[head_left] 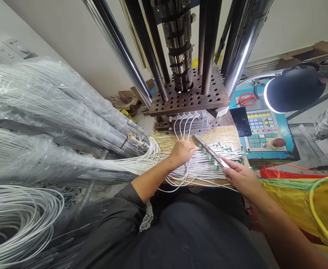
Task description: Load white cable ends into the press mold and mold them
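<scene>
My right hand (pixel 241 176) grips the near end of a narrow metal bar (pixel 211 152), with several small green-ended connectors (pixel 210 159) along its lower side. My left hand (pixel 183 152) is closed in a pinch at the bar's far end, on what looks like a white cable close to a green end; the fingertips are partly hidden. Below both hands, many white cables (pixel 177 173) lie across the bench, their green ends bunched at the right. Ahead, 3 white cables (pixel 184 125) curve from my left hand up to connectors set in the press's lower fixture (pixel 192 120).
The perforated press plate (pixel 190 98) hangs above the fixture between steel columns. At right are a control panel (pixel 261 130), a dark phone-like slab (pixel 241 121), red-handled scissors (pixel 247 99) and a lit lamp (pixel 295 89). Plastic-wrapped cable bundles (pixel 46 101) fill the left.
</scene>
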The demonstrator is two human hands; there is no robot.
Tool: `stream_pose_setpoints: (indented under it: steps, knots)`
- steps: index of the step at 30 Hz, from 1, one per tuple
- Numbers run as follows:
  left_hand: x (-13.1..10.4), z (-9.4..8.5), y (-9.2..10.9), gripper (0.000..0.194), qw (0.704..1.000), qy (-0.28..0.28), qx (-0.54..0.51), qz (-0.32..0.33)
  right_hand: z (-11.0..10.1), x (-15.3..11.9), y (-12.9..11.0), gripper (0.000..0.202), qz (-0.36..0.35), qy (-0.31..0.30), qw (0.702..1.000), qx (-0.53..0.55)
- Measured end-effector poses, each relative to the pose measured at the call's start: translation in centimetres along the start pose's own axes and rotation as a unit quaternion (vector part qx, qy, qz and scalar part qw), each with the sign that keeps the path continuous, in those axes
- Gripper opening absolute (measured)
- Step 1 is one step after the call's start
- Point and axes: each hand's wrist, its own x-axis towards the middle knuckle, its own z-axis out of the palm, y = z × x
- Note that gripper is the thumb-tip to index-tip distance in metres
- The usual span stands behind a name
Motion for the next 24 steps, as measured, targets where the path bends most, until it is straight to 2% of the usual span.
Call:
stream_pose_setpoints:
  steps: [2, 6, 12, 19, 24]
  knots:
    - [0.1, 0.2, -0.2, 0.021, 0.996, -0.036, 0.074, 0.039, 0.0, 0.0, 0.0, 0.08, 0.0, -0.004, 1.0, 0.002]
    - [0.3, 0.7, -0.6, 0.024, 0.99, -0.068, 0.108, 0.061, 0.0, 0.1, 0.0, 0.082, 0.008, -0.009, 1.0, 0.011]
    - [0.1, 1.0, -0.9, 0.026, 0.995, -0.055, 0.069, 0.038, 0.1, -0.2, -0.3, 0.083, 0.018, -0.006, 1.0, 0.013]
    - [-0.2, 1.4, -1.0, 0.024, 1.0, -0.024, -0.009, -0.004, 0.0, 0.2, 0.4, 0.079, 0.008, 0.002, 1.0, -0.004]
    - [-0.3, 1.6, -1.3, 0.024, 1.0, -0.013, -0.016, -0.004, 0.0, -0.1, 0.1, 0.078, 0.012, 0.003, 1.0, -0.014]
